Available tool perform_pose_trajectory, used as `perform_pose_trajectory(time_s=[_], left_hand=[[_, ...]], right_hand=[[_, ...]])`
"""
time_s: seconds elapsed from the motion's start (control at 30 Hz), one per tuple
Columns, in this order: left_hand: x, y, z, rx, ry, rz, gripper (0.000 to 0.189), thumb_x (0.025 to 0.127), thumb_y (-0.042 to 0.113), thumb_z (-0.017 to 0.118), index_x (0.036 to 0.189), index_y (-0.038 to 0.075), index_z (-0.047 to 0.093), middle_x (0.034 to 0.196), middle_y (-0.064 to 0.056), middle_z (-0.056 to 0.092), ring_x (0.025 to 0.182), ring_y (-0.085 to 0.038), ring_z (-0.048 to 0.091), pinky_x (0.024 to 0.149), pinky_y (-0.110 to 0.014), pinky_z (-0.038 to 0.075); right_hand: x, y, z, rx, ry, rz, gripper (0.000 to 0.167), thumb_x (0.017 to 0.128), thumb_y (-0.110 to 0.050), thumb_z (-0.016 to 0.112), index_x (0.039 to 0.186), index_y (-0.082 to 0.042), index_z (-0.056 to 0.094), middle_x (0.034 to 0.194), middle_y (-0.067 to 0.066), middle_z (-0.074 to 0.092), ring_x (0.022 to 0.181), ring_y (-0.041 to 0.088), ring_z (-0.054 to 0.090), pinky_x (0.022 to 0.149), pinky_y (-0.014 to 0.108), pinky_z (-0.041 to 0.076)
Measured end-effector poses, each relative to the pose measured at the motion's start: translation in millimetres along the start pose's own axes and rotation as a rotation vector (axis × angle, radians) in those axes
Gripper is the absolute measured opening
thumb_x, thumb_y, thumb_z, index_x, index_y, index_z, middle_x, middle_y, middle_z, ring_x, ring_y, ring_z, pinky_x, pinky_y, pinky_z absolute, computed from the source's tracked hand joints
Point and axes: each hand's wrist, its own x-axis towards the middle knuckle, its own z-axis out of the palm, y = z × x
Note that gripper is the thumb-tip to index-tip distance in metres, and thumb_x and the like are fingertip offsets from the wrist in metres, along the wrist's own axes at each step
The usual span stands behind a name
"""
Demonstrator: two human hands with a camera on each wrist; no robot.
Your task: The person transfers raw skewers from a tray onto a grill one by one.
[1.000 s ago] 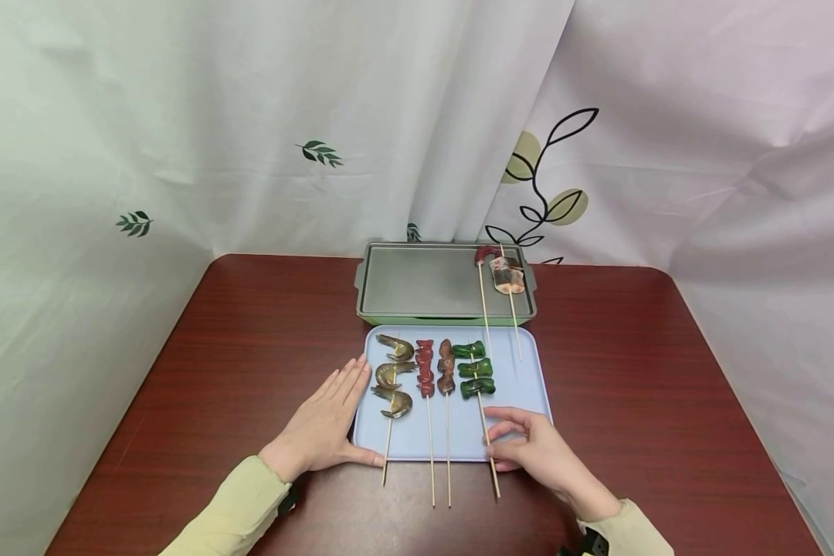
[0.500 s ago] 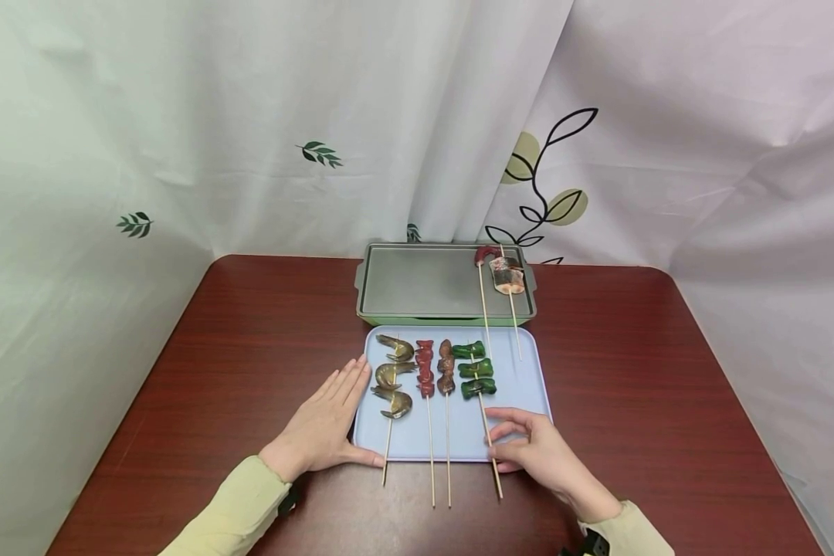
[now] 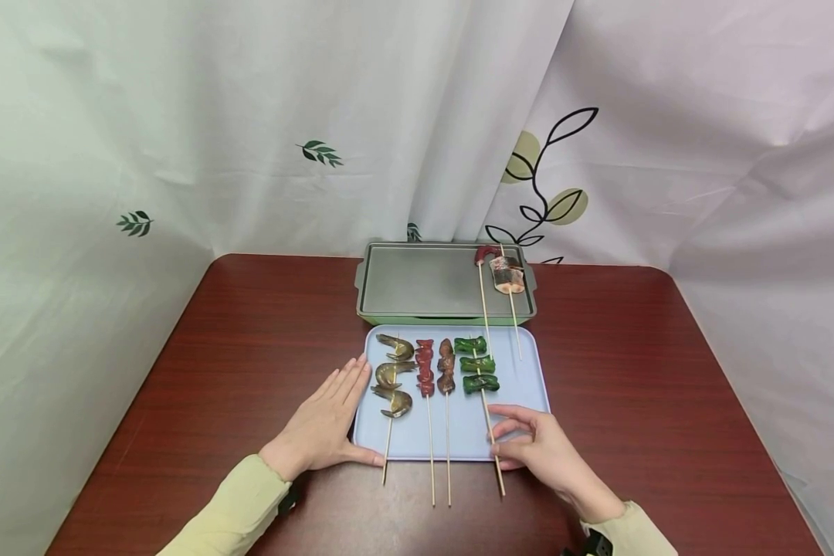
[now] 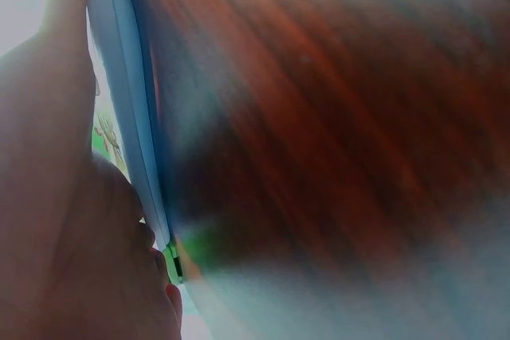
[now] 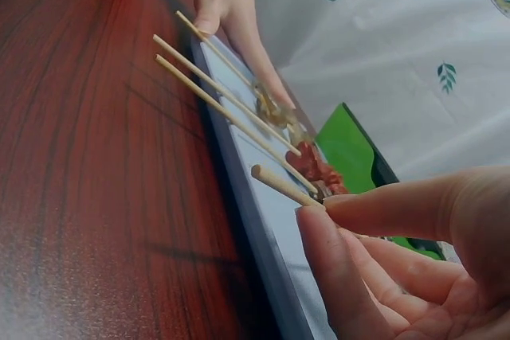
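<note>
My right hand (image 3: 538, 448) pinches the stick of the green pepper skewer (image 3: 479, 364) between thumb and fingers, over the right part of the light blue tray (image 3: 524, 394). In the right wrist view the stick's blunt end (image 5: 275, 179) pokes out past the fingertips. My left hand (image 3: 323, 425) lies flat with straight fingers along the tray's left edge, its thumb at the front corner near the shrimp skewer's stick. On the tray, left to right, lie the shrimp skewer (image 3: 393, 376), a red meat skewer (image 3: 425, 369) and a brown meat skewer (image 3: 446, 367).
Behind the tray stands a green-sided grill pan (image 3: 424, 282). A fish skewer (image 3: 507, 275) and a dark red skewer (image 3: 485, 253) lie on its right end, sticks reaching over the tray. Brown tabletop (image 3: 618, 363) surrounds them, with a white curtain (image 3: 250, 116) behind.
The green pepper skewer has shifted slightly right and away from me, with my right hand moving along. My left hand and the other skewers have stayed in place.
</note>
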Motion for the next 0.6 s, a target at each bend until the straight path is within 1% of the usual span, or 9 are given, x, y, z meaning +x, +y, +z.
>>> perform_pose_trajectory(time_s=[0.1, 0.37, 0.6], left_hand=[[0.3, 0.4, -1.4, -0.003, -0.013, -0.006, 0.139, 0.068, 0.093, 0.056, 0.157, -0.009, 0.024, 0.165, -0.024, 0.019, 0.151, -0.036, 0.019, 0.122, -0.046, 0.021], [0.0, 0.5, -1.8, -0.006, -0.013, -0.006, 0.139, 0.068, 0.093, 0.057, 0.157, -0.009, 0.024, 0.165, -0.024, 0.019, 0.151, -0.036, 0.019, 0.122, -0.047, 0.021], [-0.2, 0.9, -2.3, -0.006, -0.008, -0.002, 0.139, 0.068, 0.093, 0.057, 0.156, -0.010, 0.025, 0.164, -0.025, 0.020, 0.151, -0.037, 0.020, 0.121, -0.047, 0.022]], right_hand=[[-0.5, -2.1, -0.1, -0.001, -0.001, -0.002, 0.062, 0.085, 0.008, 0.072, 0.142, 0.014, 0.049, 0.099, 0.019, 0.066, 0.079, 0.021, 0.072, 0.068, 0.041, 0.063], [-2.7, -5.9, 1.7, 0.007, -0.020, -0.024, 0.063, 0.084, 0.008, 0.072, 0.142, 0.013, 0.049, 0.100, 0.021, 0.066, 0.079, 0.022, 0.072, 0.068, 0.042, 0.063], [-1.0, -9.0, 4.9, 0.007, -0.052, -0.037, 0.055, 0.085, 0.008, 0.072, 0.135, 0.017, 0.053, 0.101, 0.023, 0.067, 0.079, 0.023, 0.072, 0.068, 0.043, 0.063]])
